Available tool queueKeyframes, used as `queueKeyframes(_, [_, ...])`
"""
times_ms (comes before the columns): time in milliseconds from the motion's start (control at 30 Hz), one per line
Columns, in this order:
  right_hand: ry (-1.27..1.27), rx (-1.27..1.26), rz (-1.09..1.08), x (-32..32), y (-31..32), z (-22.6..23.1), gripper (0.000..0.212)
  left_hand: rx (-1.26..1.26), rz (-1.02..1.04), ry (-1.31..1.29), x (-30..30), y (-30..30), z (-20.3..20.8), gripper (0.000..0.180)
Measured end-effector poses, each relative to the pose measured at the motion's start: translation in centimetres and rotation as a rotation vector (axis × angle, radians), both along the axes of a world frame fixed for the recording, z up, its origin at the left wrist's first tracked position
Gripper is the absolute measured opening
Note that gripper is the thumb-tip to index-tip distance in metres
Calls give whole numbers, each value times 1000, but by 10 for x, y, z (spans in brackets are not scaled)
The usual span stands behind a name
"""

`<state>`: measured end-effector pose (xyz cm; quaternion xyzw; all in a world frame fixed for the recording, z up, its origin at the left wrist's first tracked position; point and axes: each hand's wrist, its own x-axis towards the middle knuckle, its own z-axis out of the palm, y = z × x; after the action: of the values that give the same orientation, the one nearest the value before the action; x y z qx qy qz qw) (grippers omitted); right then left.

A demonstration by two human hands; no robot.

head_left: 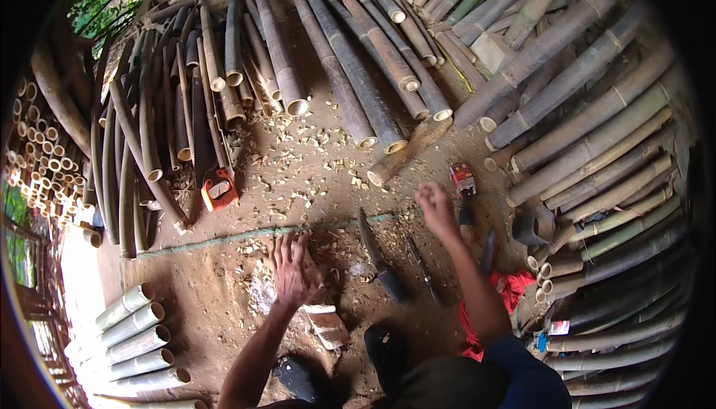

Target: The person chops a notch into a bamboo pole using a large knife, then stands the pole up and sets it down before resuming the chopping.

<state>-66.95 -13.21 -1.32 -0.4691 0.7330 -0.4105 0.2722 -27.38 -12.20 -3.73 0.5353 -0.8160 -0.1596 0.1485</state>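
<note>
Head view: left hand (293, 269) spread flat on chip-strewn dirt, empty; right hand (435, 206) raised, loosely curled, seemingly empty though blurred; machete (379, 249) lying between both, its edge liable to nick a careless reach; cut bamboo poles (350, 73) beyond.

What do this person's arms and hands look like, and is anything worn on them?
Both forearms are bare and come up from the lower edge. The left hand and the right hand wear no gloves, and no rings, watch or bands show. A dark blue sleeve covers the right upper arm down to about the elbow; no sleeve shows on the left arm.
</note>
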Motion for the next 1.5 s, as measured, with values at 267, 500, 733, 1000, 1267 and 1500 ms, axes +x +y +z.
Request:
queueKeyframes(267, [-475,-5,-185,-63,-146,14,24,161,153,65,5,-41,-35,76])
queueKeyframes(500, [-868,50,-357,-110,-229,-36,44,132,93,138,-4,-43,-25,66])
queueKeyframes(733, [-1075,-2,-373,-117,-250,-39,48,179,107,142,2,-42,-29,65])
queueKeyframes(1000, [-225,-261,68,29,-191,44,23,166,129,118,9,-40,-26,65])
queueKeyframes(1267, [-1013,78,-219,94,-182,-46,25,151,112,102,0,-42,-27,64])
queueKeyframes(1500, [-1252,133,-104,131,-178,-35,18,153,134,98,8,-41,-27,65])
